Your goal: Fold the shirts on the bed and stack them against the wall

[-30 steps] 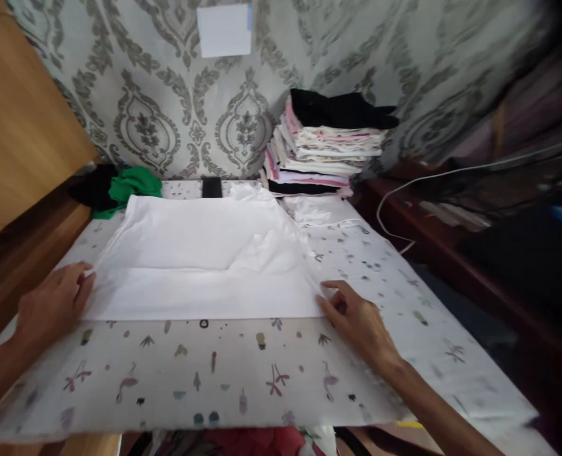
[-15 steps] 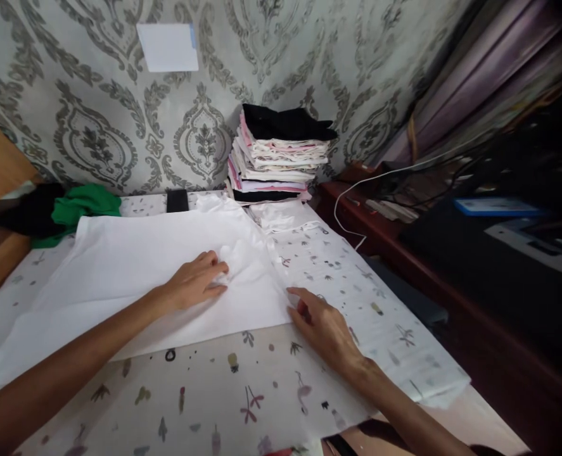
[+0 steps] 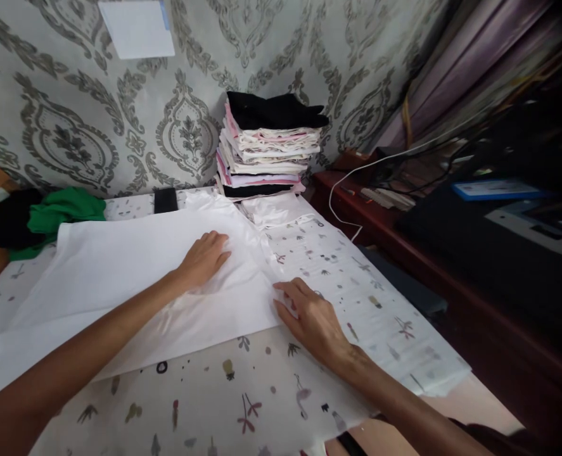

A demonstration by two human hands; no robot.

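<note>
A white garment (image 3: 119, 253) lies spread over the patterned cloth, lightly creased toward its right side. My left hand (image 3: 203, 258) rests on top of it, palm down, with the thumb held apart from the fingers. At the garment's right edge is my right hand (image 3: 312, 316); its index finger and thumb are apart, their tips at the fabric, and the other fingers curl under. Behind the garment, a small folded white cloth (image 3: 278, 209) lies in front of a tall stack of folded clothes (image 3: 271, 149) topped by a black piece.
Patterned cloth (image 3: 204, 405) covers the surface beneath. Green fabric (image 3: 66, 212) and black fabric (image 3: 7, 218) are heaped at the left, near a dark flat object (image 3: 165, 200). A reddish-brown desk (image 3: 385, 234) with a white cable (image 3: 342, 218) stands right. Patterned wallpaper rises behind.
My left hand has moved slightly up over the garment, its fingers flatter, and the creases under it look smoother. My right hand stays at the right edge. The view has shifted a little.
</note>
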